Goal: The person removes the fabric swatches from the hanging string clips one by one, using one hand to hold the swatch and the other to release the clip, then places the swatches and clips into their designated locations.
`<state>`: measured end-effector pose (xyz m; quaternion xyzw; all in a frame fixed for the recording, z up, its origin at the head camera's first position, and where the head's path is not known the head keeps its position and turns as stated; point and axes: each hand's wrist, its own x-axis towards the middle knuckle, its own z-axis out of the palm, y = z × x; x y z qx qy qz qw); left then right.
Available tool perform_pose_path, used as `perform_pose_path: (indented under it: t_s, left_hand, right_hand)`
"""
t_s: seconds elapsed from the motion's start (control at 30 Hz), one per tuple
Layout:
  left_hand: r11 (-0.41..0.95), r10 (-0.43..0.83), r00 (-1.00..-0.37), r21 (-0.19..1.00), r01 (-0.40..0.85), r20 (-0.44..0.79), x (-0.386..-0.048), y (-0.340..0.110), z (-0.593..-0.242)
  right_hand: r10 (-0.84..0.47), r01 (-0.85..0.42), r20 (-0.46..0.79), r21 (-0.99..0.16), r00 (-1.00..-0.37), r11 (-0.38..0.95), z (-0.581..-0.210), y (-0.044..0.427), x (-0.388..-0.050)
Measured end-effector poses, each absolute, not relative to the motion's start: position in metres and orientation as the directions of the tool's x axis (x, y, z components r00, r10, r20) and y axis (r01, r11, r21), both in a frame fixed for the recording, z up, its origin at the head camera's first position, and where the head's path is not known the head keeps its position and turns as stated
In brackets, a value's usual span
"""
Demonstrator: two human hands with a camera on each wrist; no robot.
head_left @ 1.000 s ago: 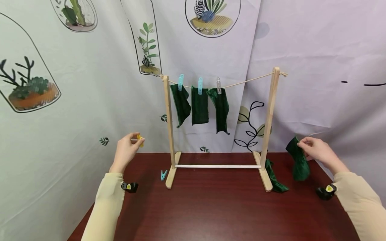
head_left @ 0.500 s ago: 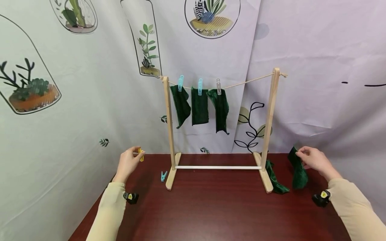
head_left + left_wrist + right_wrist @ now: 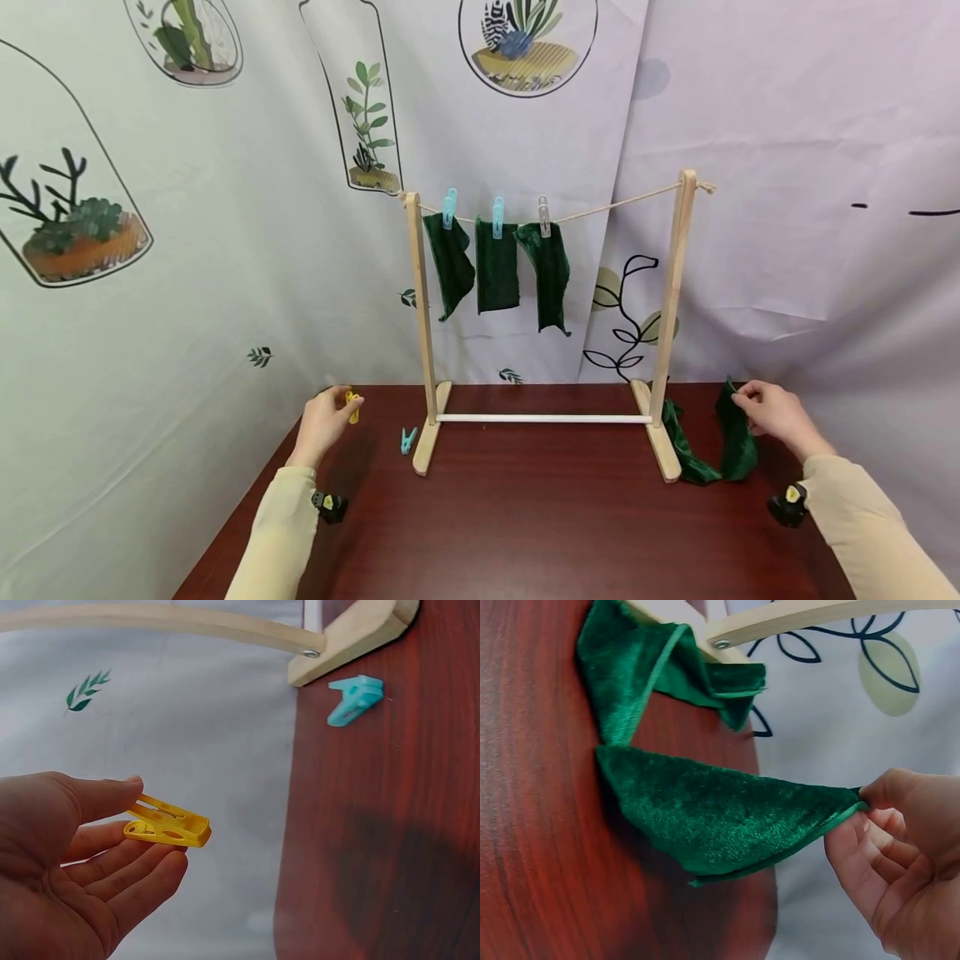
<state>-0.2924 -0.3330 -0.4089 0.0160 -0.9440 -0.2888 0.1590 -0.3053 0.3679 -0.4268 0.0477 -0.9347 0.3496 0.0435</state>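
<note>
Left hand (image 3: 322, 422): your fingers pinch the yellow peg (image 3: 176, 829) by its handles, presumably to keep the clip end free. Right hand (image 3: 780, 419): fingers grip the green cloth (image 3: 712, 810) by one end, likely so it drapes freely, right of the rack (image 3: 672, 292) over the counter (image 3: 555, 525).

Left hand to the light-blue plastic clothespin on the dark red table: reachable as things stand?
Likely yes: nothing visible stands between the left hand and the light-blue plastic clothespin. But that hand pinches a yellow plastic clothespin, which may hamper grabbing.
</note>
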Motion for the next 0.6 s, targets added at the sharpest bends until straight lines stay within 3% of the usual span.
perform_pose_path:
  t_s: [0.6]
  left_hand:
    - [0.821, -0.134, -0.962, 0.570, 0.026, 0.237, -0.297, -0.334, -0.437]
  right_hand:
    - [-0.024, -0.179, 0.306, -0.491, -0.952, 0.852, -0.455, 0.363, -0.317]
